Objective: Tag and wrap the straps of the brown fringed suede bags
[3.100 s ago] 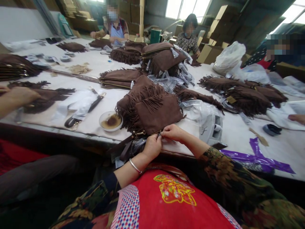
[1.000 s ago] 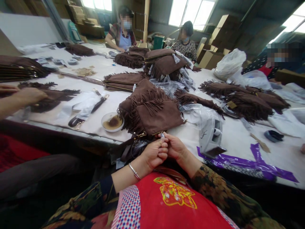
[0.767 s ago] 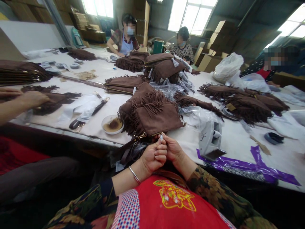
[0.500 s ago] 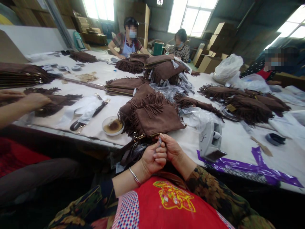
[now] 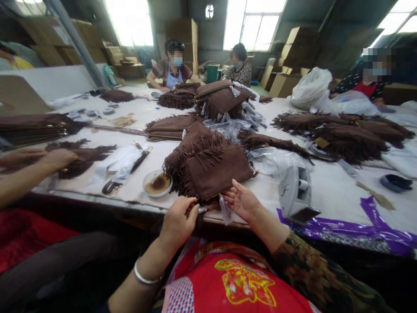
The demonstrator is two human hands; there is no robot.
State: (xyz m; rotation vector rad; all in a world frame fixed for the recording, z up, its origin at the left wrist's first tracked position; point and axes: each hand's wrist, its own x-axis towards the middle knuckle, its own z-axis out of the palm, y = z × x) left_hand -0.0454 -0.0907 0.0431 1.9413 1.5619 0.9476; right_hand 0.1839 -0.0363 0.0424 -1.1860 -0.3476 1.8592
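Observation:
A brown fringed bag (image 5: pixel 216 171) lies at the table's front edge, on top of another fringed bag. My left hand (image 5: pixel 180 219), a silver bangle on its wrist, is closed at the bag's lower left corner around a dark strap with a metal clasp. At the bag's lower edge, my right hand (image 5: pixel 243 201) has its fingers spread, palm turned partly up, beside a small clear plastic wrap (image 5: pixel 225 210) hanging from the zipper end. Whether its fingers touch the bag is hard to tell.
A round dish with brown paste (image 5: pixel 157 183) is left of the bag. At right stand a grey tape dispenser (image 5: pixel 296 195) and purple plastic (image 5: pixel 339 228). More bags (image 5: pixel 224 100) are piled behind. Another person's hands (image 5: pixel 57 160) work at left; people sit across the table.
My hands have moved apart. The left went left and took the strap; the right opened beside the bag. The clear wrap now hangs free from the zipper end.

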